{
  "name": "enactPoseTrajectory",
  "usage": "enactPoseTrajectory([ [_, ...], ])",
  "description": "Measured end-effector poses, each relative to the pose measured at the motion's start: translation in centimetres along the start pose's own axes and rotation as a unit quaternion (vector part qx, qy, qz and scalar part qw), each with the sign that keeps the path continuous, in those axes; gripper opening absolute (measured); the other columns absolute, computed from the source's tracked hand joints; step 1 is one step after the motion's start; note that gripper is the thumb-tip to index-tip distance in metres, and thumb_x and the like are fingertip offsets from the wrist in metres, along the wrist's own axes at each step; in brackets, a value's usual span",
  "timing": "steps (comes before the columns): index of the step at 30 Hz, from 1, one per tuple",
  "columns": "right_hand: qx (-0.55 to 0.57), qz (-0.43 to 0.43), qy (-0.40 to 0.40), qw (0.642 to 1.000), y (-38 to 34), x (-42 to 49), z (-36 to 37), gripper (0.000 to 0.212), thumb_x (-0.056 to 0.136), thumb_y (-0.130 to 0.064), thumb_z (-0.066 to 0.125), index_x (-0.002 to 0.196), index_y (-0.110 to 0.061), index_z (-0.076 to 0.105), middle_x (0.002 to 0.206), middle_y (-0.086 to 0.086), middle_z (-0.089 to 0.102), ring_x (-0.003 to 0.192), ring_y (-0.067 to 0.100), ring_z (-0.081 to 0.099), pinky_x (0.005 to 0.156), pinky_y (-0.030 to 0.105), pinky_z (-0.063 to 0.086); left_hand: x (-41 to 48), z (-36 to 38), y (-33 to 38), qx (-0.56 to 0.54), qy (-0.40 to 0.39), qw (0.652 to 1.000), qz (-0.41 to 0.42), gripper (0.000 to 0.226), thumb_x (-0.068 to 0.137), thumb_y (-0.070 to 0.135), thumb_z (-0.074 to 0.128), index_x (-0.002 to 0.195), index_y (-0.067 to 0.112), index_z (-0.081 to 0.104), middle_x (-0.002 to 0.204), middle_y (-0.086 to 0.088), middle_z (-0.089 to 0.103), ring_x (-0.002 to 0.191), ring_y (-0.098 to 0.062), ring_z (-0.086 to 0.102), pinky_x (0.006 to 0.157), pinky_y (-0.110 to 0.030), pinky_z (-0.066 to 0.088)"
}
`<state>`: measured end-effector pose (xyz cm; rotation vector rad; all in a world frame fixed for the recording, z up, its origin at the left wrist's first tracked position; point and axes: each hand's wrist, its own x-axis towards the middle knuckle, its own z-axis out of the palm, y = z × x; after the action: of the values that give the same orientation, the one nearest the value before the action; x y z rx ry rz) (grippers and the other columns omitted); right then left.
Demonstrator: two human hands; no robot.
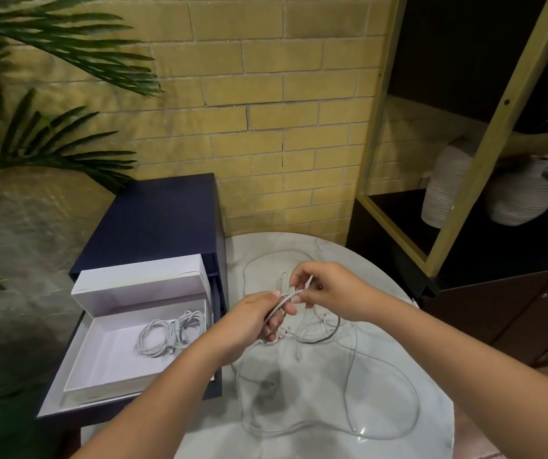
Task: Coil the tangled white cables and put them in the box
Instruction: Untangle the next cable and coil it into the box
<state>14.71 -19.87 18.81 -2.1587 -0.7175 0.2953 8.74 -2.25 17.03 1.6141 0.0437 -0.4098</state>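
Observation:
Tangled white cables (358, 366) lie in loose loops over a round marble table (425, 438). My left hand (249, 323) grips a small bundle of white cable above the table's middle. My right hand (329, 289) pinches the same cable just to the right, fingertips close to the left hand's. A white box (100, 366) stands open to the left, in the pulled-out drawer of a dark blue cabinet (153, 220). Two coiled white cables (170, 336) lie inside the box near its right wall.
The box's raised lid (140, 279) stands behind it. Palm fronds (34, 134) hang at the left. A yellow brick wall is behind. A dark shelf unit (484, 253) with two white ribbed vases (517, 197) stands to the right of the table.

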Motion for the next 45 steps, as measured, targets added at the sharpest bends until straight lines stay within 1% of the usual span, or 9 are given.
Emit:
enactPoseTrajectory([
  [5, -0.051, -0.033, -0.011, 0.998, -0.4, 0.1, -0.7, 0.010, 0.079, -0.009, 0.076, 0.078, -0.010, 0.066, 0.075, -0.005, 0.065, 0.073, 0.016, 0.064, 0.073, 0.036, 0.054, -0.5, -0.4, -0.1, -0.004, -0.023, 1.000, -0.011, 0.034, 0.101, 0.027, 0.045, 0.096, 0.003, 0.068, 0.075, -0.007, 0.069, 0.068, -0.017, 0.066, 0.078, -0.033, 0.056],
  [8, -0.074, -0.056, -0.028, 0.995, -0.9, 0.1, -0.8, 0.010, 0.078, -0.010, 0.077, 0.076, -0.010, 0.067, 0.078, -0.001, 0.064, 0.076, 0.017, 0.062, 0.074, 0.040, 0.052, -0.5, -0.4, -0.2, -0.014, -0.003, 1.000, -0.005, 0.035, 0.102, 0.032, 0.042, 0.097, 0.007, 0.066, 0.071, -0.008, 0.069, 0.064, -0.017, 0.066, 0.074, -0.035, 0.058],
  [13, -0.117, -0.092, -0.028, 0.988, -1.7, 0.4, -1.1, 0.004, 0.082, -0.013, 0.073, 0.082, -0.012, 0.069, 0.081, -0.006, 0.062, 0.073, 0.003, 0.056, 0.068, 0.022, 0.046, -0.3, -0.2, -0.4, 0.024, 0.012, 1.000, 0.013, 0.040, 0.104, 0.034, 0.035, 0.092, 0.010, 0.064, 0.054, 0.004, 0.045, 0.048, -0.009, 0.041, 0.059, -0.025, 0.046],
  [18, -0.121, -0.134, 0.015, 0.983, -2.1, 0.6, -1.8, 0.005, 0.082, -0.014, 0.074, 0.083, -0.011, 0.070, 0.080, -0.006, 0.062, 0.073, 0.005, 0.055, 0.066, 0.021, 0.045, -0.9, -0.3, -0.1, -0.054, -0.041, 0.998, -0.009, 0.032, 0.103, 0.010, 0.034, 0.095, 0.002, 0.064, 0.073, -0.008, 0.066, 0.065, -0.017, 0.063, 0.073, -0.031, 0.051],
  [23, -0.119, -0.118, 0.028, 0.985, -1.6, 0.5, -2.1, 0.010, 0.080, -0.018, 0.076, 0.082, -0.010, 0.071, 0.079, -0.003, 0.065, 0.074, 0.008, 0.056, 0.067, 0.026, 0.047, -1.4, 0.0, 0.2, -0.103, -0.035, 0.994, -0.004, 0.034, 0.101, 0.005, 0.031, 0.097, -0.002, 0.064, 0.066, -0.009, 0.062, 0.058, -0.017, 0.057, 0.064, -0.029, 0.050],
  [29, -0.075, -0.100, 0.077, 0.989, -1.3, 0.5, -1.4, 0.009, 0.081, -0.019, 0.075, 0.083, -0.010, 0.071, 0.078, -0.006, 0.063, 0.070, 0.002, 0.052, 0.063, 0.015, 0.042, -1.4, 0.2, 0.7, -0.081, 0.005, 0.997, 0.007, 0.047, 0.105, 0.032, 0.030, 0.091, 0.004, 0.066, 0.050, 0.003, 0.031, 0.045, -0.010, 0.029, 0.059, -0.027, 0.044],
  [33, -0.058, -0.077, 0.111, 0.989, -0.5, 0.8, -1.1, 0.007, 0.083, -0.021, 0.073, 0.081, -0.015, 0.070, 0.079, -0.007, 0.064, 0.067, 0.004, 0.054, 0.063, 0.021, 0.046, -1.5, 0.2, 0.8, -0.034, 0.009, 0.999, 0.036, 0.037, 0.104, 0.027, 0.036, 0.096, 0.005, 0.064, 0.050, 0.005, 0.039, 0.045, -0.008, 0.030, 0.049, -0.020, 0.031],
  [38, -0.033, 0.007, 0.138, 0.990, 1.4, 0.4, -1.7, 0.006, 0.091, -0.019, 0.063, 0.090, -0.018, 0.069, 0.075, -0.007, 0.065, 0.063, 0.006, 0.061, 0.070, 0.036, 0.056, -1.6, -0.6, 0.8, -0.117, 0.029, 0.992, 0.041, 0.035, 0.103, 0.024, 0.038, 0.102, 0.002, 0.064, 0.047, 0.005, 0.029, 0.042, -0.008, 0.025, 0.048, -0.020, 0.031],
  [45, -0.097, 0.071, 0.034, 0.992, 1.9, -0.3, 1.3, 0.018, 0.099, -0.030, 0.047, 0.099, -0.022, 0.063, 0.068, -0.005, 0.065, 0.056, 0.012, 0.060, 0.064, 0.034, 0.050, -1.5, -0.2, 2.4, -0.246, -0.002, 0.967, 0.063, 0.036, 0.102, 0.018, 0.032, 0.122, 0.003, 0.057, 0.060, 0.003, 0.041, 0.048, -0.009, 0.033, 0.059, -0.025, 0.035],
])
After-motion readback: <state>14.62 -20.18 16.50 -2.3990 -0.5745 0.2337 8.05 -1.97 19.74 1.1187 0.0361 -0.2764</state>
